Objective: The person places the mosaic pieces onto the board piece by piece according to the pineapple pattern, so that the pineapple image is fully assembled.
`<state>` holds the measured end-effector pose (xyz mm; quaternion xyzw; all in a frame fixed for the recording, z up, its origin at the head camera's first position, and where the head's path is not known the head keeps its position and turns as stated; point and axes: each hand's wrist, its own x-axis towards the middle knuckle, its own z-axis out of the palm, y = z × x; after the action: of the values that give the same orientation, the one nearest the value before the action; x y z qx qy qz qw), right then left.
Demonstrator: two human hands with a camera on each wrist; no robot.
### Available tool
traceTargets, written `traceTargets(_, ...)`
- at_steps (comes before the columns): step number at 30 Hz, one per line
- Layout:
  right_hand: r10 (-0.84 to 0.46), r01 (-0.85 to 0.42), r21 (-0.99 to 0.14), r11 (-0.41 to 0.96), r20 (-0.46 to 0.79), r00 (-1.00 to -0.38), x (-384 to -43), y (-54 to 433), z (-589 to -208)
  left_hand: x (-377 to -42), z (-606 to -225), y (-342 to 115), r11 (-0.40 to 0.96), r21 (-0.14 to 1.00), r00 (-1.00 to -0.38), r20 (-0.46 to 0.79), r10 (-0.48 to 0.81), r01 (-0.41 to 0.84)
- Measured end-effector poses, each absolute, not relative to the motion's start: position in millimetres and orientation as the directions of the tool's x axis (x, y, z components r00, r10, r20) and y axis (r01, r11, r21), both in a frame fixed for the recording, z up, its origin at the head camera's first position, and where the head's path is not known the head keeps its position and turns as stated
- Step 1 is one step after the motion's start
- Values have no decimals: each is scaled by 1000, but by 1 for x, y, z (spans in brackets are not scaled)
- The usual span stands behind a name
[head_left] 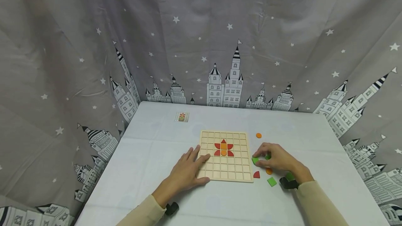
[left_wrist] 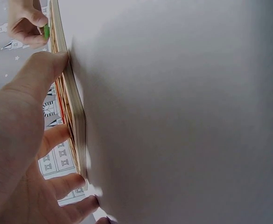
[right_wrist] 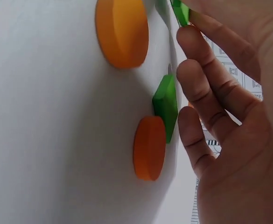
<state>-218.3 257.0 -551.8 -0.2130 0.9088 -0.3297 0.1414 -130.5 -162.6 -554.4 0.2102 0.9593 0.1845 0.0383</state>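
A person's right hand pinches a thin green piece at the view's top edge. Near its fingers, on a white surface, lie a bright orange disc, a flat green block and, partly overlapping it in view, a darker orange disc.

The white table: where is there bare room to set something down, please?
On the white table, a wide patch lies between its left edge and the left grip, nearer than the picture card. Another lies between the right grip and the right edge. Crowded: right of the board, where loose pieces lie around the right grip.
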Motion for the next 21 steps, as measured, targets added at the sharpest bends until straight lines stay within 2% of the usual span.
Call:
traceTargets(16,-498,-419,-728,543,123,-858,-213,229,-551,-130,-549,-162,835,410,-913,-15,408,366)
traceTargets(21,-478,-417,-728,544,140,-867,-209,213,-550,-130,-548,-162,842,405,-915,-28,402,357)
